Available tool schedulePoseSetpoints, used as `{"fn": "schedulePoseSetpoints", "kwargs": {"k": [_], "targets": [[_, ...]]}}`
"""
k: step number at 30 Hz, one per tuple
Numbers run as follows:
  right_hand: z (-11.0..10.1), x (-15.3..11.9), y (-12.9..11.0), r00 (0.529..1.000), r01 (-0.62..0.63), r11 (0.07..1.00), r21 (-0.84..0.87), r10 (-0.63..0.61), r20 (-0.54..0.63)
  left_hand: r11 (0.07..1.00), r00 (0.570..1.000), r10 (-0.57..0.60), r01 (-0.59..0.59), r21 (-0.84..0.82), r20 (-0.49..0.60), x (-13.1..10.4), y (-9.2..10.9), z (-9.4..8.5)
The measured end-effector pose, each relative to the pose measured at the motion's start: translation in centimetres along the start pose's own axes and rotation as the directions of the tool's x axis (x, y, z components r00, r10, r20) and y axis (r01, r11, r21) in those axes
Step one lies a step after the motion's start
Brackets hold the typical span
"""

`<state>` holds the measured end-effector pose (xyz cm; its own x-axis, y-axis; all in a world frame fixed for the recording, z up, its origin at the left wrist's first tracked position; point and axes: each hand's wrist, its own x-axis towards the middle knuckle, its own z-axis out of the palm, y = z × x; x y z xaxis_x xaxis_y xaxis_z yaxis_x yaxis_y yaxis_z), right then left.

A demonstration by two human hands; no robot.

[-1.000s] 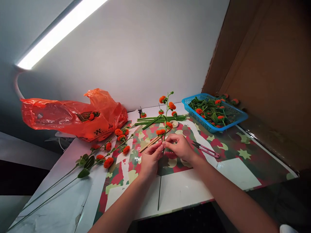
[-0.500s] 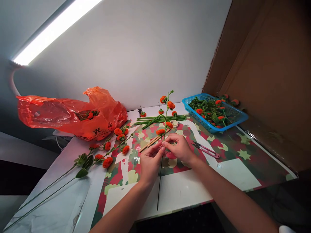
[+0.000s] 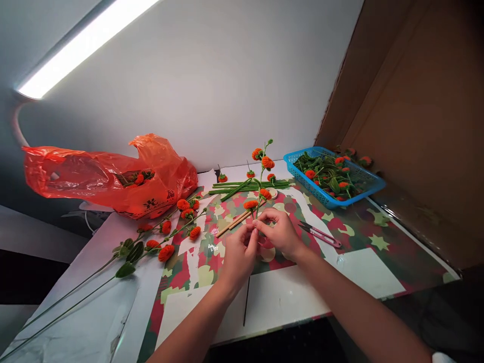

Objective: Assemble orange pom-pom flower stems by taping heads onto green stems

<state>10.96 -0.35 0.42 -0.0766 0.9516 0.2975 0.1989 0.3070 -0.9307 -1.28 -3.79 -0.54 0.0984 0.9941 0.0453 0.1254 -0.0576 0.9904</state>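
Observation:
Between my hands stands a fuzzy artificial flower stem (image 3: pixel 261 175) with several orange blooms on its green upper part. Its thin dark lower end (image 3: pixel 247 302) points down toward me. My left hand (image 3: pixel 242 252) is closed on the stem just below the lowest bloom, thumb against fingers. My right hand (image 3: pixel 278 229) pinches the same spot from the right, fingertips touching those of the left. What exactly lies between the fingertips is hidden. Just right of my right hand lie pink-handled thread snips (image 3: pixel 320 235).
A blue basket (image 3: pixel 328 200) of leaves and orange blooms stands at the back right. Green stems (image 3: pixel 249 187), wooden sticks (image 3: pixel 234 223) and a tape roll (image 3: pixel 271 193) lie behind my hands. Left are a red plastic bag (image 3: pixel 159 176) and flower stems with blooms (image 3: pixel 166 252).
My left hand has turned and closed further around the stem, its thumb more upright. The flower top leans slightly farther right. The right hand keeps its pinch.

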Motion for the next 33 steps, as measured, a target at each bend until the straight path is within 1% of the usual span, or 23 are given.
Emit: {"fn": "schedulePoseSetpoints", "kwargs": {"k": [2,5,7,9,11,12,14,15,16,18,19,20,21,22,23,24,26,27,28,29,30,31,33], "targets": [[0.0,-0.1,0.0,1.0,0.006,1.0,-0.001,-0.006,0.007,0.999,1.0,0.019,-0.019,0.026,-0.009,0.0,-0.1,0.0],[-0.1,-0.1,-0.2,0.999,0.001,0.999,0.047,-0.003,0.047,0.996,0.995,0.071,-0.067,0.057,-0.069,0.0,-0.1,-0.2],[-0.3,0.0,-0.4,0.995,-0.014,0.992,0.125,0.002,0.095,0.996,0.992,0.091,-0.089,0.027,-0.089,-0.1,-0.1,-0.2],[-0.6,0.1,-0.6,0.988,-0.032,0.978,0.208,0.0,0.152,0.996,0.993,0.079,-0.083,-0.044,-0.085,-0.1,0.0,-0.3],[-0.9,0.3,-0.7,0.977,-0.056,0.963,0.263,-0.001,0.213,0.986,0.998,0.039,-0.046,-0.162,-0.044,-0.1,0.3,-0.4],[-1.1,0.4,-0.8,0.971,-0.065,0.959,0.276,-0.003,0.239,0.969,1.0,0.01,-0.01,-0.245,-0.001,-0.1,0.4,-0.5],[-1.5,0.4,-0.6,0.957,-0.08,0.953,0.293,-0.008,0.288,0.893,0.988,-0.055,0.113,-0.436,0.144,0.0,0.7,-0.9],[-1.6,0.4,-0.5,0.948,-0.092,0.947,0.307,-0.011,0.318,0.831,0.966,-0.079,0.2,-0.519,0.245,0.0,0.8,-1.1],[-1.7,0.4,-0.4,0.936,-0.112,0.937,0.331,-0.012,0.351,0.759,0.932,-0.092,0.294,-0.581,0.352,0.0,0.9,-1.4],[-1.8,0.2,-0.1,0.909,-0.176,0.903,0.392,-0.004,0.417,0.613,0.836,-0.081,0.471,-0.635,0.542,0.0,0.9,-1.8],[-1.8,0.1,0.0,0.898,-0.208,0.884,0.419,0.003,0.439,0.553,0.79,-0.066,0.538,-0.637,0.61,-0.1,0.9,-2.0],[-1.8,0.0,0.1,0.892,-0.229,0.869,0.439,0.007,0.452,0.507,0.756,-0.054,0.583,-0.635,0.652,-0.1,0.8,-2.0],[-1.8,0.0,0.1,0.89,-0.24,0.86,0.45,0.01,0.455,0.481,0.739,-0.053,0.608,-0.631,0.672,-0.1,0.8,-2.0],[-1.8,0.0,0.0,0.893,-0.239,0.858,0.454,0.01,0.45,0.478,0.738,-0.064,0.613,-0.629,0.672,0.0,0.7,-1.9],[-1.7,0.0,0.0,0.898,-0.232,0.862,0.45,0.012,0.44,0.503,0.756,-0.085,0.595,-0.627,0.649,0.0,0.7,-1.7],[-1.7,0.1,-0.1,0.905,-0.223,0.869,0.442,0.017,0.424,0.558,0.793,-0.112,0.549,-0.622,0.599,0.0,0.8,-1.5],[-1.5,0.2,-0.3,0.923,-0.223,0.879,0.421,0.053,0.38,0.74,0.897,-0.152,0.382,-0.554,0.415,-0.1,0.9,-1.2],[-1.4,0.2,-0.3,0.932,-0.229,0.881,0.414,0.076,0.354,0.835,0.944,-0.145,0.277,-0.475,0.296,-0.2,0.9,-1.0],[-1.3,0.3,-0.3,0.939,-0.237,0.881,0.41,0.099,0.329,0.91,0.977,-0.117,0.178,-0.375,0.181,-0.2,1.0,-0.9],[-1.2,0.3,-0.3,0.944,-0.245,0.88,0.408,0.121,0.306,0.957,0.993,-0.078,0.099,-0.274,0.088,-0.3,1.1,-0.9],[-1.1,0.3,-0.3,0.948,-0.251,0.878,0.407,0.139,0.285,0.979,0.999,-0.04,0.044,-0.198,0.024,-0.4,1.1,-0.9],[-1.0,0.2,-0.2,0.95,-0.256,0.878,0.404,0.153,0.271,0.986,1.0,-0.018,0.017,-0.164,-0.006,-0.5,1.2,-0.9],[-0.9,0.1,-0.3,0.952,-0.262,0.874,0.409,0.164,0.259,0.971,0.999,-0.033,0.034,-0.236,0.009,-0.5,1.2,-0.9]]}}
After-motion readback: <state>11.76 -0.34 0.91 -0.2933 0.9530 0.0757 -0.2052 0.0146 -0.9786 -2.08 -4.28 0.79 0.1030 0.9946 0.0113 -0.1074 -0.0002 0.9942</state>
